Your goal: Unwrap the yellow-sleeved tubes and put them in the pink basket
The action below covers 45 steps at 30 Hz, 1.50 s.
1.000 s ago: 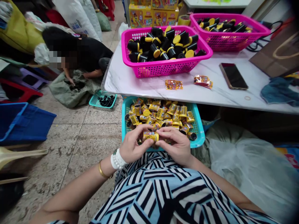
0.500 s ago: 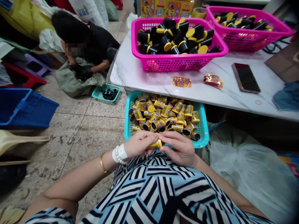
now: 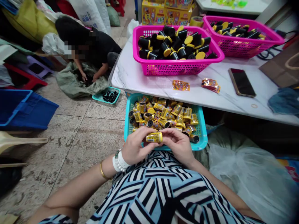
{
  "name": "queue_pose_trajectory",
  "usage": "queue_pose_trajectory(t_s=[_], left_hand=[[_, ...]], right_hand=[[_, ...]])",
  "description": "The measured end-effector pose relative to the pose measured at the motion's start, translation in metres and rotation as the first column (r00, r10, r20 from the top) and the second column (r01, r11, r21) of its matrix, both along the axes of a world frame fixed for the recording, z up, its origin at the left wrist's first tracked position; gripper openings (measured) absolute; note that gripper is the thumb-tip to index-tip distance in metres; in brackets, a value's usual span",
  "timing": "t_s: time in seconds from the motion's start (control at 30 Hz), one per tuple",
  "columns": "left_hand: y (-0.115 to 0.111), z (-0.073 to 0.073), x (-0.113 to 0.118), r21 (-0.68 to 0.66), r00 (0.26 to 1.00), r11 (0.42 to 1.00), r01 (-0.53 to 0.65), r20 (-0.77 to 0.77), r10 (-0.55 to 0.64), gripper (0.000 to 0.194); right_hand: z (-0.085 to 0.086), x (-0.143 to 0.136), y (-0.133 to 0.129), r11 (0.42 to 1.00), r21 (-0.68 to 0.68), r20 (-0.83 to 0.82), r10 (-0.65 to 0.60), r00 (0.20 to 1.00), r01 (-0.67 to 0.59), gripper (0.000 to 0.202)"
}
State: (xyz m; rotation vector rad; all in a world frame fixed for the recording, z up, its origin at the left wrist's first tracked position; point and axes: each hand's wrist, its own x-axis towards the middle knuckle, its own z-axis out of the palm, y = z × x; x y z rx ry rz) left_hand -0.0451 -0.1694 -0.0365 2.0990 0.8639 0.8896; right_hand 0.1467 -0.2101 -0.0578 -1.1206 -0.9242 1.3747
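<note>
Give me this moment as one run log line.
left hand: holds yellow container; right hand: on its yellow cap; nearby: turquoise basket, more yellow containers; on table: two pink baskets, phone

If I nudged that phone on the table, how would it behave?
The phone lies flat, so it probably wouldn't roll or tip. Its slab shape suggests it's stiff, and the table looks smooth, so it might slide.

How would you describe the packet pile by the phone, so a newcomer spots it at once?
On the white marbled table, find the nearer pink basket. In front of it lies a left-hand pile of shiny orange packets; go right from that to a second one. This right-hand pile is the target, set apart by lying closer to the dark-screened phone.
</note>
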Motion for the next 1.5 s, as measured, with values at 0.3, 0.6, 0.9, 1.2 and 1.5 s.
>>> queue_pose_trajectory(t_s=[0.3, 0.6, 0.9, 1.2, 1.5], left_hand=[[0.006, -0.002, -0.003, 0.136, 0.999, 0.991, -0.011, -0.038, 0.016, 0.035], [0.006, -0.003, -0.002, 0.089, 0.999, 0.995, 0.035, -0.003, -0.035, 0.031], [0.018, -0.023, -0.001, 0.496, 0.986, 0.853, 0.166, -0.078, -0.146, 0.043], [0.031, -0.008, -0.002, 0.295, 0.961, 0.915, 0.276, -0.088, -0.261, 0.042], [0.018, 0.016, 0.006, -0.7, 0.973, 0.687, 0.194, 0.229, -0.041, 0.032]], right_hand=[[0.0, 0.001, 0.001, 0.996, 0.067, 0.048, 0.055, 0.997, -0.058, 0.032], [-0.004, 0.003, 0.001, 0.968, 0.248, 0.195, -0.017, 0.981, -0.033, 0.023], [0.0, 0.0, 0.002, 0.989, -0.114, -0.092, 0.087, 0.992, -0.097, 0.031], [-0.004, -0.004, 0.002, 0.988, -0.114, -0.109, 0.091, 0.99, -0.103, 0.026], [0.0, 0.007, 0.0, 0.965, 0.264, 0.237, -0.065, 0.969, 0.0, 0.025]])
